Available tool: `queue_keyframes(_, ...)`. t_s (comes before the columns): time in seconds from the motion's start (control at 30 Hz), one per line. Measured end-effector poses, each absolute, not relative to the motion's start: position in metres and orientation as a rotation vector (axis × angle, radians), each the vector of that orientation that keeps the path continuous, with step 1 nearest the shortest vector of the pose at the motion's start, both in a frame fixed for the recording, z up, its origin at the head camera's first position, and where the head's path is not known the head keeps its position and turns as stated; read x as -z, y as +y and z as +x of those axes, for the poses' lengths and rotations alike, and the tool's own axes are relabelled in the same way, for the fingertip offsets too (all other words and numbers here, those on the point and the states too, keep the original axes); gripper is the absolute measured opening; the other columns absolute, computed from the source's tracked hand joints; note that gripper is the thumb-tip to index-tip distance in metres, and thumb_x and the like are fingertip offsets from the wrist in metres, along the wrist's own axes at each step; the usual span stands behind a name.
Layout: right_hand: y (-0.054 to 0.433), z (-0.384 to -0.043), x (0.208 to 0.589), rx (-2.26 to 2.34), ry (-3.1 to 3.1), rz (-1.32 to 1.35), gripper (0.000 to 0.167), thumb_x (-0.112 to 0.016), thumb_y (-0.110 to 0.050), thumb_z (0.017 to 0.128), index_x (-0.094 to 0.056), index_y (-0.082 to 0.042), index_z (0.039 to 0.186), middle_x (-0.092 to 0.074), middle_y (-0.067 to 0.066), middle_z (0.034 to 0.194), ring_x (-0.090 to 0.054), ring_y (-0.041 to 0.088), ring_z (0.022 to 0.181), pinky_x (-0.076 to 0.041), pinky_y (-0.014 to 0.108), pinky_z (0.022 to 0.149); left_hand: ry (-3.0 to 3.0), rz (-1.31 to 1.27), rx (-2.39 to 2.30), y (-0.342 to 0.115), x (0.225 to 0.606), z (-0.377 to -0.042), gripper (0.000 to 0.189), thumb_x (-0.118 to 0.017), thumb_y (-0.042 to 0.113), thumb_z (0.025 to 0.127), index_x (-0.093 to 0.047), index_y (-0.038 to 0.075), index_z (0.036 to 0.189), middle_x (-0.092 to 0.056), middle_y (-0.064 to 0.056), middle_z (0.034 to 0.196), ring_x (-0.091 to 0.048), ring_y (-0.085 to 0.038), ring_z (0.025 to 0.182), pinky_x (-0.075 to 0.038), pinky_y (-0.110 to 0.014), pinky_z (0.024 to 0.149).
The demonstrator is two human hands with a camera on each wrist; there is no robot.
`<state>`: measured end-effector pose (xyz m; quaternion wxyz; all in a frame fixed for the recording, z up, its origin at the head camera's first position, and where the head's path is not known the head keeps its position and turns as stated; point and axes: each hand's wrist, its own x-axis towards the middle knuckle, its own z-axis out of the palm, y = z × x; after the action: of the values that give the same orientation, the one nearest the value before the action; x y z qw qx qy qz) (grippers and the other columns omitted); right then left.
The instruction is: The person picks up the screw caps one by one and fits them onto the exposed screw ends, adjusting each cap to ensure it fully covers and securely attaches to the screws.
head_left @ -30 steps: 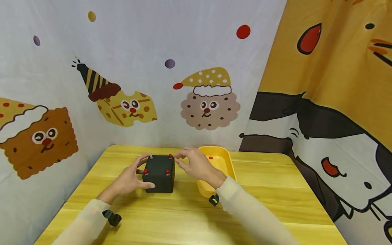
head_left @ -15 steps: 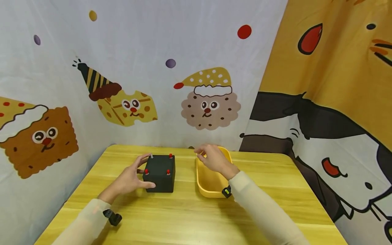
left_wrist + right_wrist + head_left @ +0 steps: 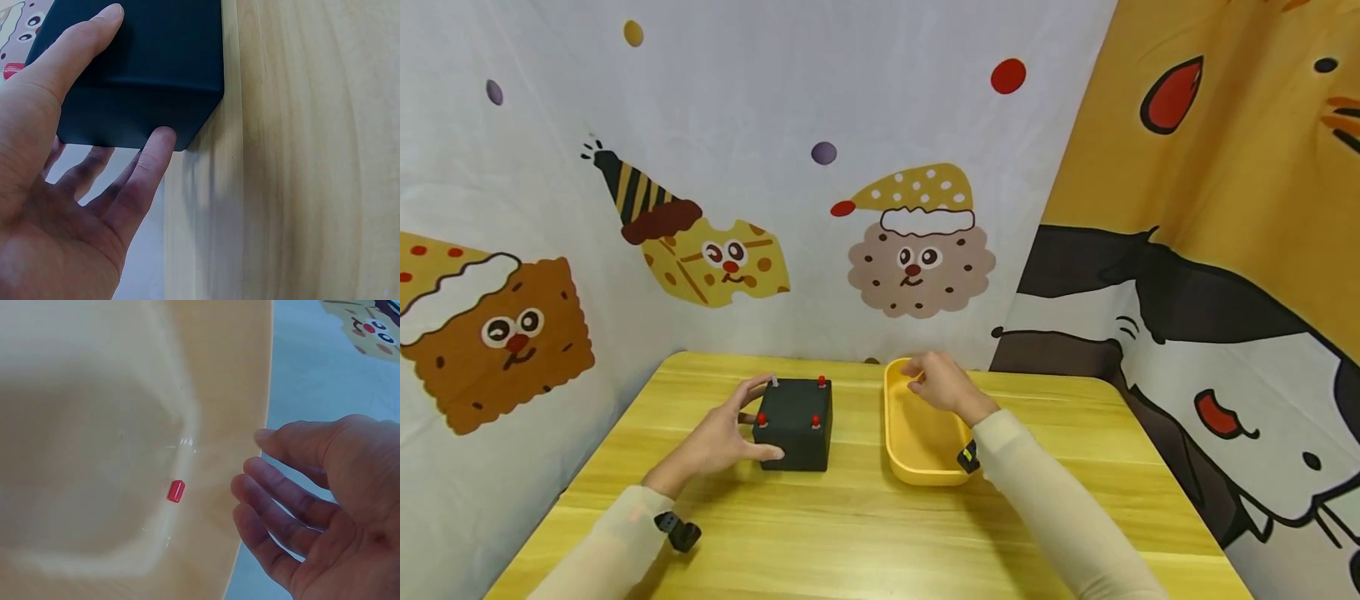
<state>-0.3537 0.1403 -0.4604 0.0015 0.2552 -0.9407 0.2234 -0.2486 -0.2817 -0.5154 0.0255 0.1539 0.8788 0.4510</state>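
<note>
A black box [image 3: 793, 442] stands on the table, with small posts at its top corners. Three posts wear red caps [image 3: 816, 421]; the far left one [image 3: 774, 382] is bare and grey. My left hand [image 3: 718, 437] holds the box from the left, thumb on its front face and forefinger by the bare post. My right hand [image 3: 942, 385] hovers over the far end of the yellow tray [image 3: 891, 433], fingers bent loosely and holding nothing. One small red cap [image 3: 176, 491] lies in the tray in the right wrist view, a short way from the fingertips.
The wooden table [image 3: 820, 533] carries the box at left of centre and the tray to its right. Behind them hangs a printed cloth [image 3: 760, 100] with cartoon figures, close to the table's far edge.
My right hand has moved right, from beside the box's far right cap to above the tray's far end. The left hand keeps its hold on the box, which stays in place.
</note>
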Motion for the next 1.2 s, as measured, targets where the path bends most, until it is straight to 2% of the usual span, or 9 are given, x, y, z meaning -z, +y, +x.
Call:
queue_keyframes(0.2, 0.145, -0.361, 0.471, -0.658, -3.009, 0.805, 0.032, -0.084, 0.002, 0.103, -0.085, -0.001, 0.135, -0.086, 0.016, 0.136, -0.086, 0.037, 0.116, -0.071, 0.049, 0.107, 2.702, 0.495, -1.400, -0.282, 0.518, -0.245, 0.123, -0.107, 0.036, 0.088, -0.029, 0.027, 0.183, -0.038, -0.035, 0.184, -0.073, -0.057, 0.138, -0.072, -0.059, 0.101)
queue_keyframes(0.47, 0.145, -0.370, 0.468, -0.538, -3.082, 0.826, 0.035, -0.084, 0.003, 0.101, -0.084, 0.004, 0.136, -0.085, 0.020, 0.139, -0.078, 0.042, 0.136, -0.064, 0.055, 0.119, 2.727, 0.482, -1.389, -0.282, 0.516, -0.244, 0.123, -0.107, 0.035, 0.088, -0.029, 0.027, 0.183, -0.039, -0.034, 0.184, -0.074, -0.056, 0.137, -0.071, -0.060, 0.101)
queue_keyframes(0.73, 0.149, -0.375, 0.472, -0.461, -3.118, 0.823, 0.030, -0.084, 0.007, 0.099, -0.088, 0.000, 0.128, -0.087, 0.019, 0.134, -0.080, 0.033, 0.118, -0.068, 0.051, 0.112, 2.725, 0.488, -1.382, -0.281, 0.514, -0.244, 0.123, -0.107, 0.036, 0.088, -0.029, 0.027, 0.183, -0.039, -0.034, 0.184, -0.073, -0.057, 0.138, -0.071, -0.061, 0.103)
queue_keyframes(0.97, 0.151, -0.380, 0.474, -0.432, -3.110, 0.818, 0.030, -0.083, 0.010, 0.096, -0.090, -0.001, 0.123, -0.088, 0.018, 0.127, -0.080, 0.030, 0.113, -0.069, 0.048, 0.108, 2.728, 0.492, -1.382, -0.280, 0.513, -0.247, 0.124, -0.107, 0.037, 0.088, -0.028, 0.025, 0.183, -0.039, -0.033, 0.184, -0.073, -0.057, 0.138, -0.071, -0.061, 0.102)
queue_keyframes(1.13, 0.150, -0.383, 0.476, -0.409, -3.107, 0.801, 0.025, -0.083, 0.008, 0.098, -0.090, -0.002, 0.120, -0.088, 0.014, 0.118, -0.076, 0.025, 0.104, -0.069, 0.043, 0.101, 2.726, 0.484, -1.382, -0.281, 0.513, -0.247, 0.123, -0.107, 0.037, 0.088, -0.028, 0.027, 0.183, -0.038, -0.033, 0.185, -0.073, -0.057, 0.139, -0.070, -0.062, 0.104)
queue_keyframes(1.2, 0.148, -0.386, 0.478, -0.399, -3.105, 0.806, 0.019, -0.082, 0.007, 0.100, -0.090, -0.003, 0.114, -0.087, 0.012, 0.109, -0.072, 0.023, 0.095, -0.067, 0.040, 0.094, 2.729, 0.478, -1.378, -0.282, 0.512, -0.247, 0.124, -0.107, 0.036, 0.088, -0.028, 0.027, 0.183, -0.038, -0.033, 0.185, -0.073, -0.057, 0.139, -0.070, -0.062, 0.104)
